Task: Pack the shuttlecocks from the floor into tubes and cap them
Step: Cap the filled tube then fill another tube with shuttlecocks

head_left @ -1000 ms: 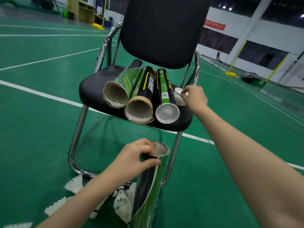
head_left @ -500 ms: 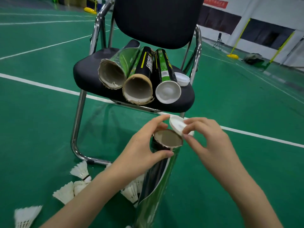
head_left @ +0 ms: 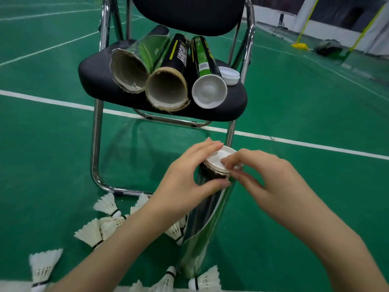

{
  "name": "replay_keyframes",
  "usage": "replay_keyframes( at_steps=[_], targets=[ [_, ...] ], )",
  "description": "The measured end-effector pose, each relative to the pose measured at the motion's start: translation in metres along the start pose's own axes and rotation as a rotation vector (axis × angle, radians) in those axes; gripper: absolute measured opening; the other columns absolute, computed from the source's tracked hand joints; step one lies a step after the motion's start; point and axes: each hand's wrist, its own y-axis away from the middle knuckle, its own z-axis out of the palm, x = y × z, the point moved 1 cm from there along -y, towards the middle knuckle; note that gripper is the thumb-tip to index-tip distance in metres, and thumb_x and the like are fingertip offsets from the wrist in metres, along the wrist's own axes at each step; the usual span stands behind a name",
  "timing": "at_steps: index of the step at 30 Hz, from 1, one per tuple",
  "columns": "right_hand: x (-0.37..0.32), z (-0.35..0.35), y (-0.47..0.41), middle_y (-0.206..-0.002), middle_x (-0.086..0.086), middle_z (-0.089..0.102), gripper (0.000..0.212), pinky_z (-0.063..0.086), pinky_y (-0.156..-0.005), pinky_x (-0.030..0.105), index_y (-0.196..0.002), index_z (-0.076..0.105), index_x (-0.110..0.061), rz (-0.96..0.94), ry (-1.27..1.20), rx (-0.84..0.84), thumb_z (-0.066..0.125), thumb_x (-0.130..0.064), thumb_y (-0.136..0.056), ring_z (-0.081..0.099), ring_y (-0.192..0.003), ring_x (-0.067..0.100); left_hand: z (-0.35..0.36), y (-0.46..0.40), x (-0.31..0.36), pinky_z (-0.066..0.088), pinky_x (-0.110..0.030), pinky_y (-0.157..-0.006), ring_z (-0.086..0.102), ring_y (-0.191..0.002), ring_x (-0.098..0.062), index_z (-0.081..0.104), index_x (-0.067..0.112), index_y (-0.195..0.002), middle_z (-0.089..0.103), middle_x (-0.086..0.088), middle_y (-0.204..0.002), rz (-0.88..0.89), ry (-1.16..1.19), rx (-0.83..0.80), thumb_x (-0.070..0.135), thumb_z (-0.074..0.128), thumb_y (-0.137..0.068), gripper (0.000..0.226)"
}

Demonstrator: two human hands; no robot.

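Left hand [head_left: 189, 182] grips the upright tube [head_left: 202, 228] just under its rim; right hand [head_left: 259, 178] pinches the cap [head_left: 217, 160] onto it, before the chair's [head_left: 101, 66] front edge. Light, thin cardboard probably crushes easily: hold near the rim, press gently.

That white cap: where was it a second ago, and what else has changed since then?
The right hand picked the white cap off the chair seat, carried it down and now presses it onto the mouth of the upright tube. The left hand has kept gripping that tube near its top. Unchanged: three tubes and one spare cap on the seat, shuttlecocks on the floor.
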Motion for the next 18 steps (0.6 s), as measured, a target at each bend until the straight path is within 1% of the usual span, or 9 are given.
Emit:
replay_keyframes(
  at_steps=[2,4,7,8,10,12,15,16,18],
  targets=[
    [0.002,0.0,0.003,-0.089,-0.012,0.065,0.008,0.045,-0.078,0.025,-0.088,0.057,-0.031,0.009,-0.032,0.01,0.053,-0.027,-0.082,0.057,-0.086,0.006,0.0,0.001,-0.001,0.028,-0.013,-0.108,0.034,-0.131,0.01,0.053,0.021,-0.13,0.05,0.017,-0.132,0.017,-0.008,-0.004,0.022,0.078,-0.073,0.062],
    [0.004,0.001,0.004,-0.09,-0.013,0.065,0.009,0.042,-0.08,0.021,-0.089,0.06,-0.026,0.004,-0.044,0.022,0.056,-0.029,-0.081,0.056,-0.089,0.004,0.001,0.002,-0.002,0.027,-0.011,-0.107,0.034,-0.131,0.009,0.053,0.019,-0.13,0.05,0.016,-0.132,0.037,-0.019,-0.01,0.026,0.077,-0.073,0.062],
    [0.008,0.002,0.005,-0.104,-0.015,0.064,0.021,0.038,-0.091,0.016,-0.099,0.061,-0.027,-0.041,-0.056,0.066,0.059,-0.034,-0.08,0.055,-0.103,0.002,0.002,0.004,-0.002,0.025,-0.006,-0.104,0.032,-0.131,0.011,0.05,0.027,-0.13,0.048,0.02,-0.133,0.044,-0.024,-0.023,0.03,0.073,-0.076,0.059],
    [0.011,0.005,0.007,-0.11,-0.017,0.062,0.025,0.036,-0.097,0.017,-0.105,0.06,-0.029,-0.064,-0.062,0.083,0.057,-0.035,-0.081,0.052,-0.111,0.001,0.002,0.005,-0.003,0.025,-0.007,-0.105,0.031,-0.132,0.011,0.049,0.031,-0.129,0.047,0.02,-0.133,0.049,-0.03,-0.023,0.031,0.071,-0.076,0.058],
    [0.016,0.014,0.013,-0.122,-0.018,0.058,0.032,0.034,-0.104,0.024,-0.115,0.058,-0.032,-0.081,-0.082,0.115,0.052,-0.034,-0.084,0.046,-0.122,0.001,0.002,0.005,-0.005,0.026,-0.01,-0.107,0.031,-0.133,0.009,0.048,0.033,-0.129,0.048,0.019,-0.134,0.06,-0.043,-0.012,0.033,0.07,-0.078,0.056],
    [0.02,0.025,0.019,-0.131,-0.013,0.054,0.035,0.033,-0.107,0.025,-0.119,0.06,-0.029,-0.076,-0.119,0.161,0.053,-0.029,-0.085,0.042,-0.129,0.003,0.002,0.005,-0.007,0.026,-0.009,-0.106,0.031,-0.133,0.009,0.049,0.033,-0.128,0.047,0.021,-0.134,0.059,-0.047,-0.008,0.038,0.068,-0.078,0.054],
    [0.022,0.036,0.021,-0.133,-0.009,0.054,0.038,0.034,-0.108,0.024,-0.122,0.059,-0.026,-0.059,-0.178,0.213,0.058,-0.015,-0.085,0.039,-0.132,0.007,0.001,0.005,-0.007,0.026,-0.01,-0.106,0.032,-0.133,0.009,0.052,0.033,-0.127,0.049,0.019,-0.134,0.015,0.015,-0.009,0.047,0.056,-0.084,0.046],
    [0.022,0.038,0.019,-0.133,-0.008,0.054,0.04,0.034,-0.108,0.026,-0.123,0.058,-0.027,-0.064,-0.18,0.227,0.058,-0.014,-0.085,0.039,-0.132,0.008,0.001,0.005,-0.006,0.028,-0.011,-0.107,0.033,-0.132,0.009,0.054,0.032,-0.126,0.052,0.018,-0.134,-0.008,0.056,-0.001,0.048,0.051,-0.085,0.044],
    [0.023,0.041,0.017,-0.132,-0.007,0.055,0.038,0.036,-0.107,0.029,-0.125,0.055,-0.028,-0.075,-0.183,0.249,0.054,-0.019,-0.088,0.04,-0.132,0.009,0.001,0.004,-0.004,0.031,-0.018,-0.108,0.035,-0.131,0.009,0.058,0.032,-0.122,0.055,0.017,-0.131,-0.059,0.142,0.031,0.048,0.054,-0.088,0.037]
  ],
)
